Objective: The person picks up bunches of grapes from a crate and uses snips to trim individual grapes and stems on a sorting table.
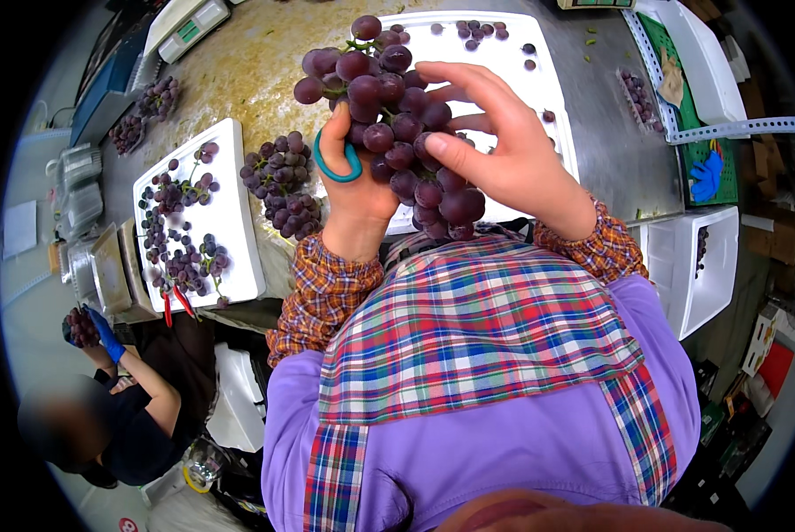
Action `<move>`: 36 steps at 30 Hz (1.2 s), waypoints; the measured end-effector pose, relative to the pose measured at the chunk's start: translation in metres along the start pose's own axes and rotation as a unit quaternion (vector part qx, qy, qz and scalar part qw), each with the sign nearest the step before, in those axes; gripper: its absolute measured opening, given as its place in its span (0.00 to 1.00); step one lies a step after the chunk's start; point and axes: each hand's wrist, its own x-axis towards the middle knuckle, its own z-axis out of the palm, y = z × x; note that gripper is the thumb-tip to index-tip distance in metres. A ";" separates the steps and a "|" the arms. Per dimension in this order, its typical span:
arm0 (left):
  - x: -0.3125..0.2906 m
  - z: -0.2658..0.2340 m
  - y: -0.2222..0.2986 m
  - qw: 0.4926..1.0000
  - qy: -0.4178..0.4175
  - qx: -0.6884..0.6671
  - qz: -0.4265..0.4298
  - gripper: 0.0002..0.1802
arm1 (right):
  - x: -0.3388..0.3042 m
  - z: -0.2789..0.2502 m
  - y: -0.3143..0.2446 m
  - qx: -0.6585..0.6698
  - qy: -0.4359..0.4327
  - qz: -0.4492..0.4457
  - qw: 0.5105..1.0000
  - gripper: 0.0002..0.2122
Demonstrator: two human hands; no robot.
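Observation:
A large bunch of dark purple grapes (397, 124) is held up in front of me, over a white foam tray (513, 80). My left hand (357, 199) is wrapped round its left and under side; most of its fingers are hidden behind the fruit. A teal loop handle (338, 164), apparently of small scissors, hangs by the left thumb, its blades out of sight. From the right, my right hand (513, 146) closes on the same bunch, thumb against a lower grape and fingertips at its upper edge. Several loose grapes (477, 34) lie on the tray behind.
More bunches (282, 177) lie on the metal table at my left, beside a white tray (246, 222) of smaller clusters and red-handled scissors (182, 301). Scales (189, 31) stand at the far left. A co-worker (149, 390) at lower left holds grapes. White bins (699, 266) stand right.

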 end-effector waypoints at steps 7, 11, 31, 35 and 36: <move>-0.003 -0.003 0.002 0.999 0.038 0.013 0.002 0.26 | 0.003 0.003 0.006 0.055 0.004 0.024 0.998 0.23; -0.003 0.003 0.000 0.996 0.080 0.043 -0.003 0.25 | -0.001 0.003 0.017 0.138 0.049 0.079 0.986 0.22; -0.005 -0.016 0.005 0.985 -0.052 -0.151 -0.065 0.38 | -0.013 -0.005 0.006 0.284 -0.031 0.124 0.950 0.20; -0.001 -0.024 0.003 0.988 -0.111 -0.098 -0.036 0.44 | -0.014 -0.006 0.003 0.318 -0.051 0.132 0.937 0.19; -0.001 -0.023 0.003 0.988 -0.116 -0.099 -0.036 0.43 | -0.014 -0.006 0.002 0.317 -0.050 0.134 0.938 0.19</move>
